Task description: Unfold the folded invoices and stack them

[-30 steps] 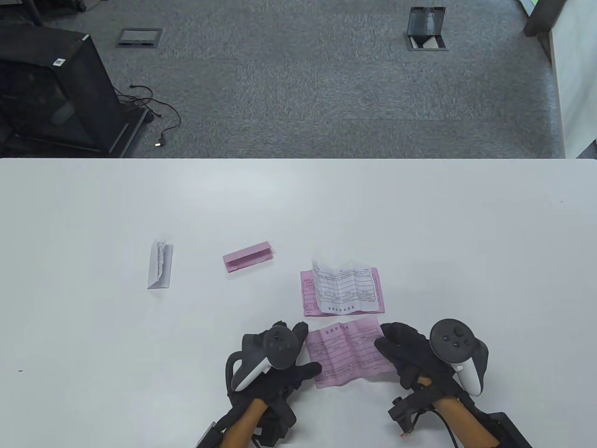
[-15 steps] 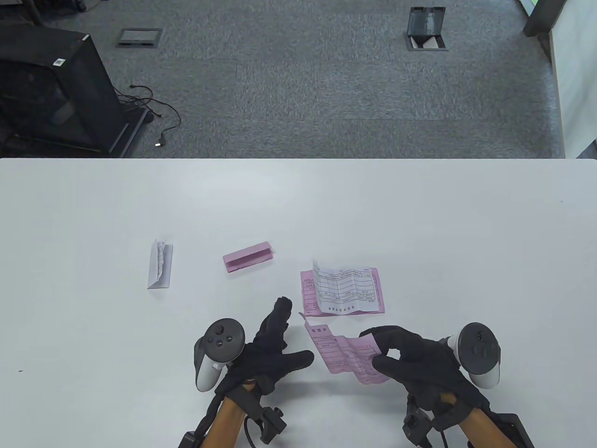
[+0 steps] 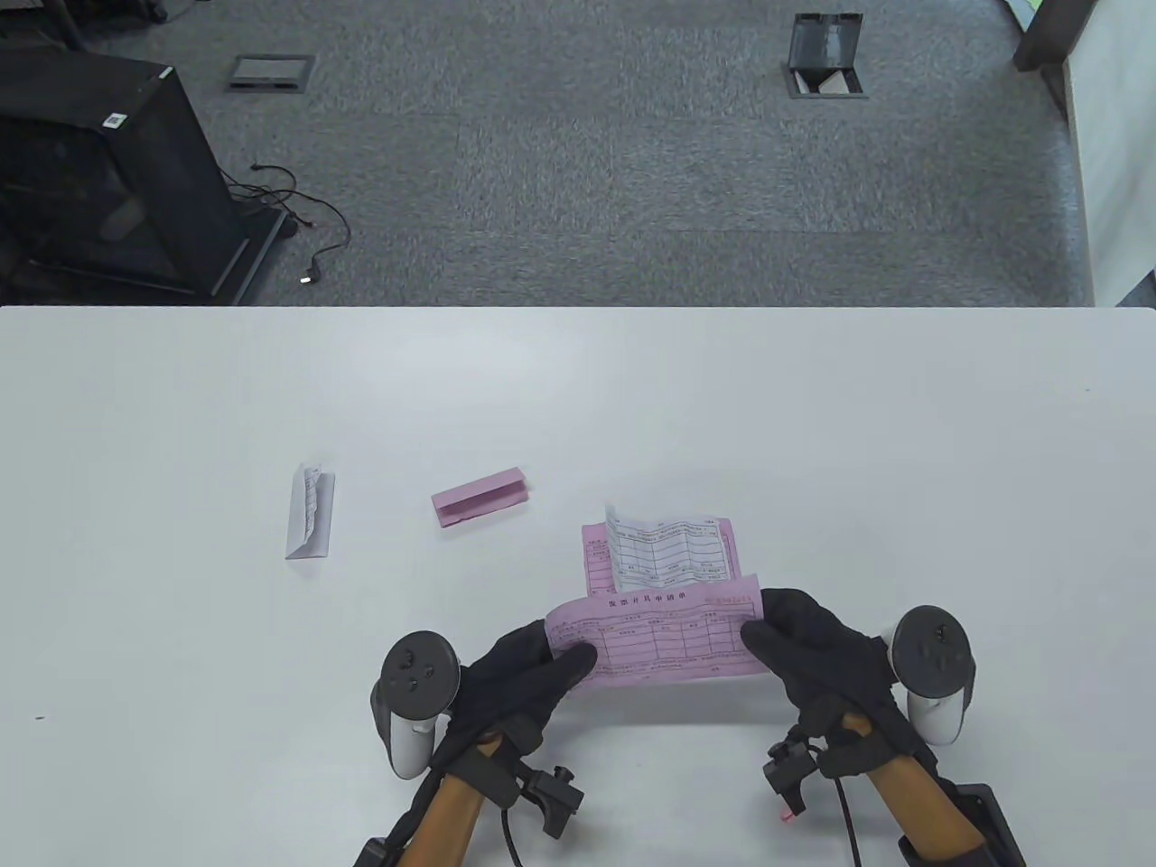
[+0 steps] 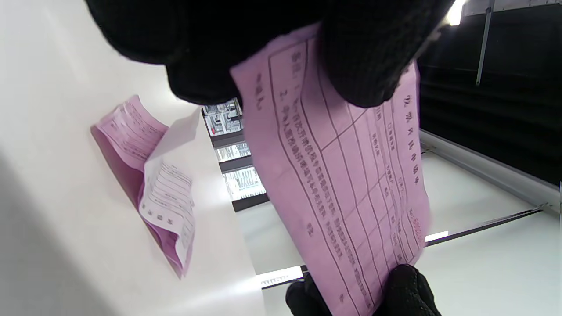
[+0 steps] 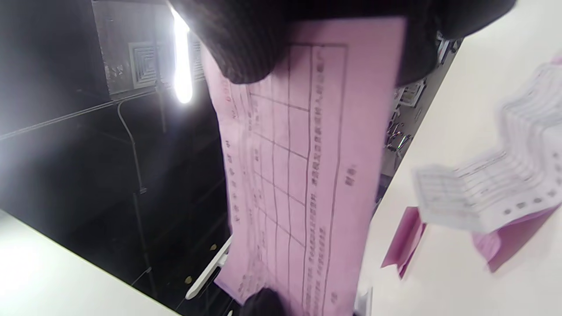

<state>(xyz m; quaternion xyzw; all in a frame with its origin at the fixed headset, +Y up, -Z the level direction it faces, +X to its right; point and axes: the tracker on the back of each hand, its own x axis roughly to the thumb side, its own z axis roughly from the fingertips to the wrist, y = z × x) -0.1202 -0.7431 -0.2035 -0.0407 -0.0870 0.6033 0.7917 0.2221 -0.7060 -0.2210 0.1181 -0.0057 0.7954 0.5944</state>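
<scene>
Pink invoice (image 3: 664, 637) now fully opened, stretched flat near desk (image 3: 813, 406) front edge; half a second ago right hand (image 3: 817, 655) alone held it crumpled. Left hand (image 3: 519, 677) now pinches left end, right pinches right end. Ready for stack (image 3: 664, 560), just beyond.

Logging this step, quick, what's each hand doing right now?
Left hand: pinches the left end of the unfolded pink invoice.
Right hand: grips the sheet's right end, holding it stretched flat.
</scene>
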